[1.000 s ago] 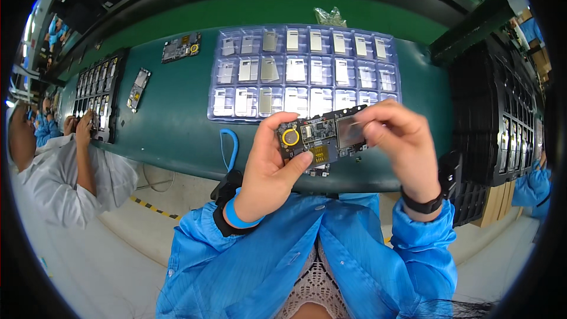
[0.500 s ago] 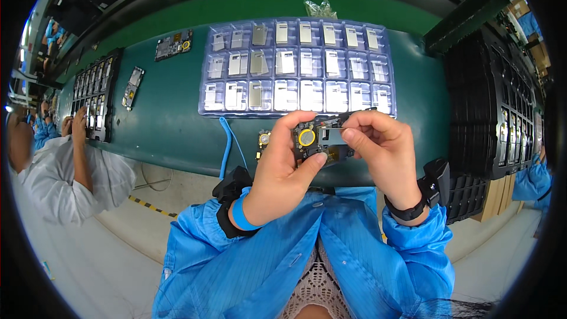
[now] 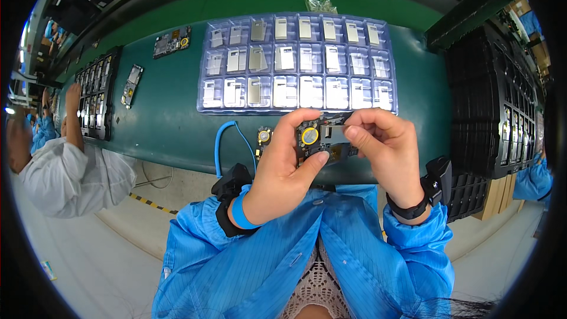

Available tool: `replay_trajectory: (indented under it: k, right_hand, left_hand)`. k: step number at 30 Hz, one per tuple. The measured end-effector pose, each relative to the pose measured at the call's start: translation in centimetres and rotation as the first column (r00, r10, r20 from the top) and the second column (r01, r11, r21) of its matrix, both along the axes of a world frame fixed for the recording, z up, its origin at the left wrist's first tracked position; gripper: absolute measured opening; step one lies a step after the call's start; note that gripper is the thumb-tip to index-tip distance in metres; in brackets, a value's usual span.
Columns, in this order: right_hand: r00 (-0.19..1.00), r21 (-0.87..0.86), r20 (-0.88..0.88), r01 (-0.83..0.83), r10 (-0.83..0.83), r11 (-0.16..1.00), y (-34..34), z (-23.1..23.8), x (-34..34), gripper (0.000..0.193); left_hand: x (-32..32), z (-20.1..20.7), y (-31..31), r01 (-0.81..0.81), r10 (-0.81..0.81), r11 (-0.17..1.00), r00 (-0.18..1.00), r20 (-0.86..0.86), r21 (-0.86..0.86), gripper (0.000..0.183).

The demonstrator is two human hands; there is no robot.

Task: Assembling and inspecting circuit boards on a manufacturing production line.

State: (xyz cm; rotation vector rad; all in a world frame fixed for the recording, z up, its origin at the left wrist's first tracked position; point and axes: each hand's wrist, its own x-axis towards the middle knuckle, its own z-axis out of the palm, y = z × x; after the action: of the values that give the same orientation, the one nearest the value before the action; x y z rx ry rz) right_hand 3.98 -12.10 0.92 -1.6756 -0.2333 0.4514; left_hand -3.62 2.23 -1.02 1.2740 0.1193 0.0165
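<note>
My left hand (image 3: 280, 168) grips a dark circuit board (image 3: 338, 153) by its left side, thumb on the near edge and fingers at the far edge. A round coin cell with a yellow rim (image 3: 309, 136) sits on the board's left part. Between the thumb and forefinger of my right hand (image 3: 390, 147) is a thin silvery metal plate (image 3: 335, 134) with a small rectangular cutout. The plate lies over the board's middle; whether it touches is unclear. Just beyond my hands, a clear compartment tray (image 3: 236, 110) holds many similar metal plates.
Another board (image 3: 263, 139) lies partly hidden behind my left hand, near a blue coiled cord (image 3: 217, 147). Two boards (image 3: 171, 42) (image 3: 132, 87) rest left of the tray. Stacked black trays (image 3: 472, 106) stand right. At left a co-worker's arm (image 3: 72, 112) reaches to a black tray (image 3: 106, 106).
The metal plate and my right fingers have shifted slightly, and the plate's tilt differs a little. The blue cord's loop has moved left and widened. The co-worker's hands have moved.
</note>
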Motion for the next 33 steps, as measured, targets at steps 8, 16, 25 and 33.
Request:
replay_trajectory:
  k: [8,16,25,33]
  right_hand:
    - [1.000,-0.010,0.020,-0.006,0.006,1.000,-0.2,-0.1,0.0,0.003]
    - [1.000,0.027,-0.010,0.003,-0.002,1.000,-0.4,-0.2,0.1,0.003]
    - [1.000,0.007,0.006,0.009,-0.009,1.000,-0.4,-0.4,0.1,0.004]
    - [0.981,-0.042,0.181,0.079,-0.070,0.996,-0.3,-1.2,-0.3,0.010]
  left_hand:
    - [0.0,-0.3,-0.2,0.006,-0.007,1.000,1.000,0.025,0.030,0.049]
    - [0.1,-0.3,-0.3,0.017,-0.017,0.999,1.000,0.012,0.041,0.048]
    - [0.2,-0.4,-0.4,0.006,-0.006,0.999,1.000,0.006,0.044,0.049]
    - [0.3,-0.4,-0.6,-0.031,0.031,0.998,0.999,0.016,0.048,0.039]
